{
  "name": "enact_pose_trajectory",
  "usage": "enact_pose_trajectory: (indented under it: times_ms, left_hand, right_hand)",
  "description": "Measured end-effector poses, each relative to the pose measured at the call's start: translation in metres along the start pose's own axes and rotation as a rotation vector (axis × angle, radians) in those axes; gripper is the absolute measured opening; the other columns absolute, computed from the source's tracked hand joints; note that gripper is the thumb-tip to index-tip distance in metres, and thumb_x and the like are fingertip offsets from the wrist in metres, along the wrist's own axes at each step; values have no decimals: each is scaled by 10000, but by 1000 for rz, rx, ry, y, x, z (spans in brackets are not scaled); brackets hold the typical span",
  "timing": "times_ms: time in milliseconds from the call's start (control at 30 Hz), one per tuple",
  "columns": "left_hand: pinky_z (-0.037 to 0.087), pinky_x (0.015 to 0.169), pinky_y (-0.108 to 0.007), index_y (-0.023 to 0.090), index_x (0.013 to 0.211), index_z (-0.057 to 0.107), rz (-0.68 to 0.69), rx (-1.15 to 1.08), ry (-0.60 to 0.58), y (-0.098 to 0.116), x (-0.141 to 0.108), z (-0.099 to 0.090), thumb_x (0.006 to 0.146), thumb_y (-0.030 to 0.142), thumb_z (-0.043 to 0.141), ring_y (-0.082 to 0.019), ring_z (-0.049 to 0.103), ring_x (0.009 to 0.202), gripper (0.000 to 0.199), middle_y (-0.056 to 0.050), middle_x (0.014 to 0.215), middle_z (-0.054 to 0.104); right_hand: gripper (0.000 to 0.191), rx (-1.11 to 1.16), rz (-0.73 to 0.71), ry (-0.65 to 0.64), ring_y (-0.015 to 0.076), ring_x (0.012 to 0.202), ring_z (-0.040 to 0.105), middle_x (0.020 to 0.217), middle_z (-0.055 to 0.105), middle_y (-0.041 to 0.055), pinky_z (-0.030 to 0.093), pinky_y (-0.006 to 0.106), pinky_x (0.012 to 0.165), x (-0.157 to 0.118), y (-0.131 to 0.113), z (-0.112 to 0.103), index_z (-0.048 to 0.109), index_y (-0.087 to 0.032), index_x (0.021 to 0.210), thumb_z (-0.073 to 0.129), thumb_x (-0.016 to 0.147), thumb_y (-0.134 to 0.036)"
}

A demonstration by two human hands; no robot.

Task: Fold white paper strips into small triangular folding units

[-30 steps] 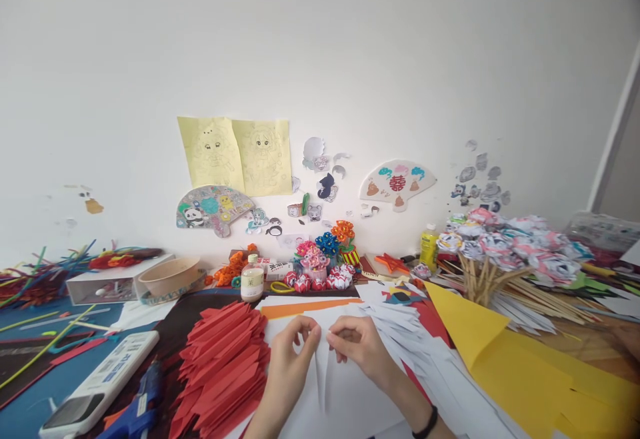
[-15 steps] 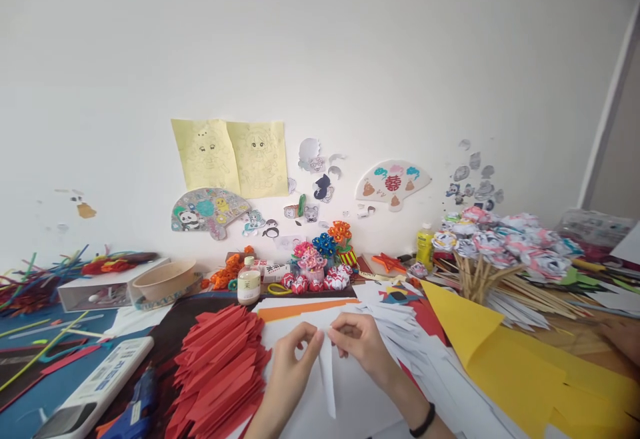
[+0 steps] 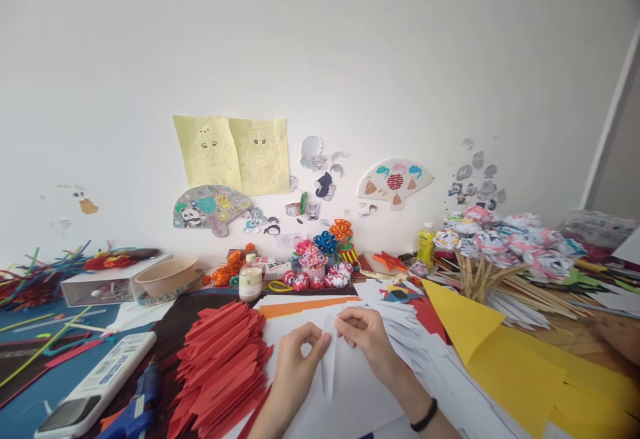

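Observation:
A narrow white paper strip (image 3: 329, 366) hangs between my two hands above white sheets. My left hand (image 3: 300, 359) pinches its upper left side with thumb and forefinger. On the other side, my right hand (image 3: 364, 334) has its fingertips closed at the strip's upper right edge. A pile of folded red paper strips (image 3: 225, 366) lies left of my left hand. Many white paper strips (image 3: 400, 326) are fanned out beyond and right of my right hand.
A blue glue gun (image 3: 140, 399) and a white device (image 3: 97, 386) lie at the left. A small bottle (image 3: 250, 280) stands behind the red pile. Yellow paper (image 3: 525, 366) and a paper flower bunch (image 3: 500, 242) are at the right. Another person's hand (image 3: 620, 336) shows at the right edge.
My hands have moved slightly apart at the fingertips, and the strip's lower end sits a little higher. The whole view has shifted slightly.

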State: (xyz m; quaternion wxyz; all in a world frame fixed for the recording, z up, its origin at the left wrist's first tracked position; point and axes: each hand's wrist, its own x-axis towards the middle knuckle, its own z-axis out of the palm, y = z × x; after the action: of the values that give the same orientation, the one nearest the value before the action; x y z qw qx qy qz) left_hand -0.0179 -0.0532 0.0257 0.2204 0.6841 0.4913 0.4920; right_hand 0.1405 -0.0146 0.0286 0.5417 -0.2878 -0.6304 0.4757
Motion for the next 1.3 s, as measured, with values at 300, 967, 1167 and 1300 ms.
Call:
enact_pose_trajectory:
  times_ms: [300, 967, 1167, 1300]
  left_hand:
    - [401, 610, -221, 158, 638, 598, -43, 4, -37, 0, -1, 0, 808, 376, 564, -150, 534, 617, 278, -3, 613, 618]
    - [401, 602, -243, 162, 636, 590, -144, -155, -146, -4, -5, 5, 810, 396, 556, -165, 592, 565, 293, -31, 553, 685]
    - [379, 523, -232, 143, 650, 586, -155, -400, -205, -11, -1, 6, 774, 566, 543, -144, 551, 489, 443, -36, 518, 631]
    - [390, 564, -250, 161, 615, 599, -92, -185, -247, -7, -4, 4, 864, 516, 425, -161, 564, 536, 467, -53, 561, 656]
  right_hand:
    - [235, 51, 37, 63, 89, 486, 425, 612, 580, 14, 340, 236, 487, 2, 5, -3, 648, -131, 700, 685, 750, -357]
    - [266, 172, 42, 198, 98, 523, 420, 614, 554, -1, 335, 240, 523, 10, 11, -13, 678, -135, 781, 703, 744, -397]
    - [344, 166, 90, -110, 163, 672, 530, 760, 652, 73, 424, 297, 656, 6, 11, -6, 703, -133, 934, 628, 807, -443]
    - [387, 137, 115, -139, 221, 762, 604, 836, 690, 107, 461, 375, 756, 2, 9, -4, 693, -137, 988, 664, 771, -456]
